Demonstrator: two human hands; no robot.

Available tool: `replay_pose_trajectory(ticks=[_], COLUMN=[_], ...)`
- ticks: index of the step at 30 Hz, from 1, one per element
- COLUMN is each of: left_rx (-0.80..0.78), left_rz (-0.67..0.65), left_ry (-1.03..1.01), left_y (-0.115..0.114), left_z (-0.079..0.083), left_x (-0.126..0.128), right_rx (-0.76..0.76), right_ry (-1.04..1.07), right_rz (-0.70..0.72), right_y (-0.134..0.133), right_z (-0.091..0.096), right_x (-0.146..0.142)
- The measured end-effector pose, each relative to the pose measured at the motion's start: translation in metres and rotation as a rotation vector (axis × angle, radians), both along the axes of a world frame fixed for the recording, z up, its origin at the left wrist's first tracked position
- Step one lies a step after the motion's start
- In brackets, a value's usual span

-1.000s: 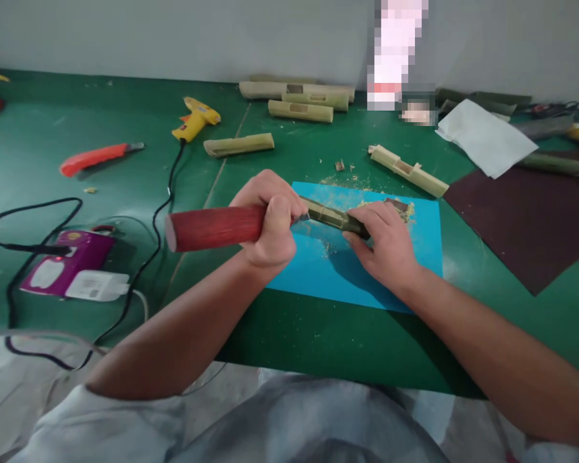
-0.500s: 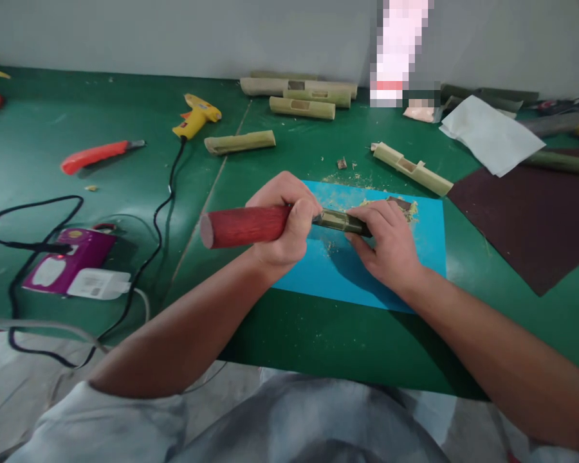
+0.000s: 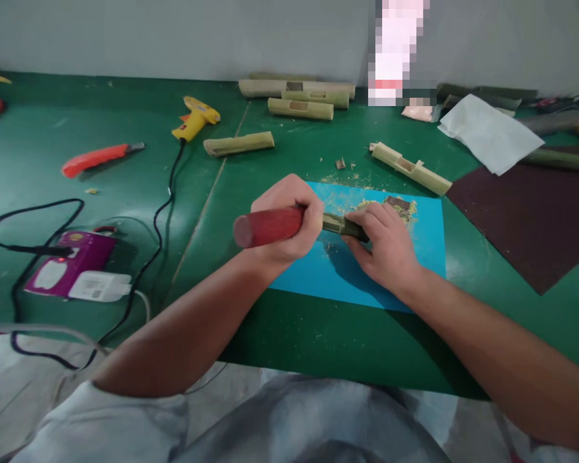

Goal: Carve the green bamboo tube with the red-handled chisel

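Observation:
My left hand (image 3: 289, 222) is closed round the red wooden handle (image 3: 265, 227) of a carving tool, whose tip meets a short green bamboo piece (image 3: 340, 224). My right hand (image 3: 386, 247) pinches the right end of that bamboo piece and holds it down on a blue mat (image 3: 367, 270). Pale shavings (image 3: 371, 204) lie on the mat just behind the bamboo. The tool's blade is hidden between my left fist and the bamboo.
On the green table (image 3: 125, 193) lie a yellow glue gun (image 3: 196, 118) with black cord, an orange utility knife (image 3: 96, 156), a purple box (image 3: 67, 262) with a white adapter, several cut bamboo sections (image 3: 299, 96), a notched one (image 3: 410, 168), white paper (image 3: 487, 134) and a dark sheet (image 3: 525, 222).
My left hand and the red handle have slid to the right along the bamboo, toward my right hand. Less of the bamboo shows between the hands. The right hand has stayed put.

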State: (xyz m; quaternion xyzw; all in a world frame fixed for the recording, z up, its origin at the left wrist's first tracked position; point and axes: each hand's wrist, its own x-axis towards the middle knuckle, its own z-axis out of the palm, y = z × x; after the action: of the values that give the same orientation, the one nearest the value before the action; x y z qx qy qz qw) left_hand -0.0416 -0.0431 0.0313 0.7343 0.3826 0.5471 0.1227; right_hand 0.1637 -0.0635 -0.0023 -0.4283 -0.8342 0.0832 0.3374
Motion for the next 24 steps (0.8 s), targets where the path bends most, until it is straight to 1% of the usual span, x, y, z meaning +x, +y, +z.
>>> replay_pose_trajectory(ticks=[2, 3, 7, 12, 15, 18, 21, 24], left_rx=[0.072, 0.082, -0.025, -0.129, -0.138, -0.149, -0.204, -0.287], left_rz=[-0.023, -0.031, -0.059, -0.125, -0.160, -0.173, -0.193, -0.164], left_ry=[0.050, 0.079, 0.138, 0.068, 0.046, -0.008, -0.049, -0.177], left_y=[0.003, 0.004, 0.014, 0.022, 0.023, 0.022, 0.024, 0.028], left_z=[0.000, 0.000, -0.007, -0.012, -0.014, -0.018, -0.022, -0.025], left_x=[0.003, 0.004, 0.008, 0.011, 0.015, 0.018, 0.019, 0.017], right_rx=[-0.028, -0.047, -0.118, -0.141, -0.140, -0.148, -0.153, -0.163], right_ry=[-0.022, -0.035, -0.063, -0.060, -0.064, -0.057, -0.055, -0.071], right_rz=[-0.004, -0.006, -0.007, -0.023, -0.021, -0.023, -0.037, -0.044], right_y=[0.000, 0.000, 0.001, 0.001, 0.000, 0.000, 0.000, 0.000], right_z=[-0.001, -0.002, -0.005, -0.006, -0.005, -0.004, -0.005, -0.005], right_x=[0.000, 0.000, 0.000, -0.001, -0.001, -0.001, -0.001, -0.001])
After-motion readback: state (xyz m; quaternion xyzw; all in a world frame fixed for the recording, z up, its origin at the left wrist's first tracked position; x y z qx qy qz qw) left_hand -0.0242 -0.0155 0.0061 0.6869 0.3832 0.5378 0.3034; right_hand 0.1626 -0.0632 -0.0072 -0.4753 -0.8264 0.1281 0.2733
